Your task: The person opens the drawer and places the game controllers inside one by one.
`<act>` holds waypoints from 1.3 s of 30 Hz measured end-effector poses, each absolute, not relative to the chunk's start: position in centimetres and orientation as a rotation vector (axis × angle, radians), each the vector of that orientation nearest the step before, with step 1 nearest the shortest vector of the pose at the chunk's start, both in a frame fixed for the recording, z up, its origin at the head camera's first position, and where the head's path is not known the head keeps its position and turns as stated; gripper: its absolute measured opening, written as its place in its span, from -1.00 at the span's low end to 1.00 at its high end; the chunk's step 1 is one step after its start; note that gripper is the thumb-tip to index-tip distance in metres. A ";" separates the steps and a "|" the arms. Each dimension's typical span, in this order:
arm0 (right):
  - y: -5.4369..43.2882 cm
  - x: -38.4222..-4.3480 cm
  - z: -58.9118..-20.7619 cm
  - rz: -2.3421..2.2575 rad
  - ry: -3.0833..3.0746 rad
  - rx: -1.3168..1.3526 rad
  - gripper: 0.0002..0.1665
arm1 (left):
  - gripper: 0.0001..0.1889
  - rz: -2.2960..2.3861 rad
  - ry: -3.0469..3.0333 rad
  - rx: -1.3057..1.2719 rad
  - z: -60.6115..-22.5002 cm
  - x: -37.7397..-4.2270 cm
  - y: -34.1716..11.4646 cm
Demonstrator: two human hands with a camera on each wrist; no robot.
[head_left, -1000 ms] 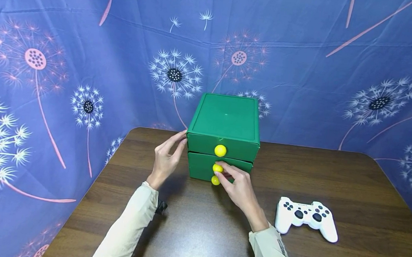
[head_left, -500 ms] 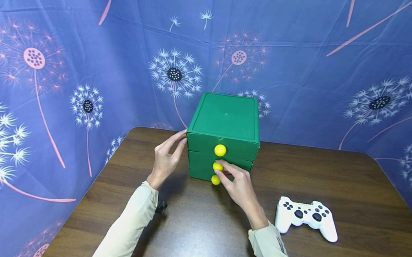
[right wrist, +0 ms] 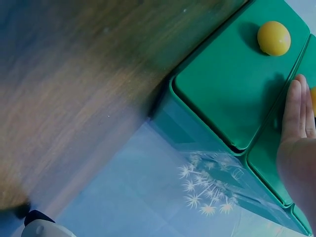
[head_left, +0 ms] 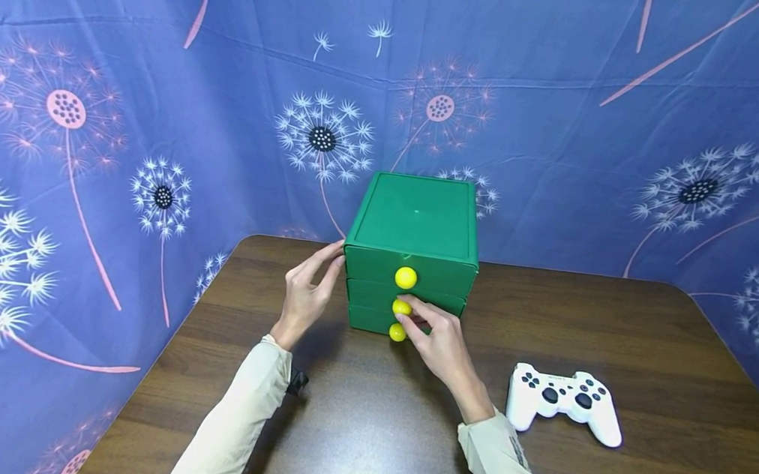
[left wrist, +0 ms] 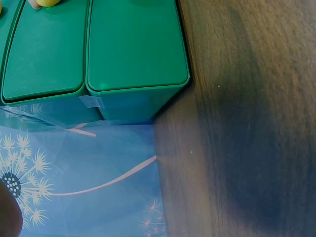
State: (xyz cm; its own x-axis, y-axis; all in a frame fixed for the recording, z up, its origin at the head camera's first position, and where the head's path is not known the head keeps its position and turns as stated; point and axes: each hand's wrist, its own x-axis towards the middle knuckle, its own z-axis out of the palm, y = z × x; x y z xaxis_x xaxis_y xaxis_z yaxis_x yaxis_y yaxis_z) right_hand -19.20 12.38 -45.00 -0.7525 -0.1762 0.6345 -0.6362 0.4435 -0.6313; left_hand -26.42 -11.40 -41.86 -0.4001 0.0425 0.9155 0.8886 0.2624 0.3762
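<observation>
A green drawer unit [head_left: 418, 214] with three stacked drawers and round yellow knobs stands at the back of the table. In the head view my right hand [head_left: 437, 338] pinches the middle knob [head_left: 402, 308] between thumb and fingers. The middle drawer front [left wrist: 47, 54] lies about level with the bottom drawer front [left wrist: 133, 44] in the left wrist view. My left hand [head_left: 305, 294] rests its extended fingertips against the unit's left side, near the top front corner. Above and below the pinched knob show the top knob [head_left: 406, 278] and the bottom knob [head_left: 397, 333].
A white game controller [head_left: 564, 404] lies on the brown wooden table [head_left: 681, 354], right of my right forearm. A blue cloth [head_left: 551, 131] with dandelion prints hangs behind and beside the table. Something small and black [head_left: 297, 382] shows beside my left cuff.
The middle drawer has slid back into the unit under my right hand. The dark gap above it has narrowed, and the bottom drawer's front now shows. My left hand has stayed in place.
</observation>
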 end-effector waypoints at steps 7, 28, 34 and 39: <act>12.2 -19.0 -45.2 1.285 -2.217 0.659 -0.62 | -0.54 -1.242 -1.685 -0.855 -41.9 -26.5 -11.5; 14.6 -17.6 -45.2 1.546 -2.467 0.407 -0.76 | -0.57 -1.233 -1.714 -0.854 -41.9 -26.5 -11.6; 14.8 -18.1 -45.6 1.519 -2.635 0.580 -0.68 | -0.55 -1.242 -1.702 -0.864 -41.9 -26.5 -11.6; 14.5 -18.5 -46.1 1.416 -2.694 0.698 -0.59 | -0.54 -1.255 -1.694 -0.875 -41.9 -26.5 -11.6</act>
State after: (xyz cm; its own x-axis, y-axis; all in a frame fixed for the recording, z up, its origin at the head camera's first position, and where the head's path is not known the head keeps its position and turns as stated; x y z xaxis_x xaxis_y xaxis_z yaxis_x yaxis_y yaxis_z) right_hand -18.49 14.53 -46.05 -0.8998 -0.3773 0.2193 -0.3945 0.4887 -0.7782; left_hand -26.48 -11.57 -41.86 -0.4102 0.0539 0.9104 0.8866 0.2576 0.3842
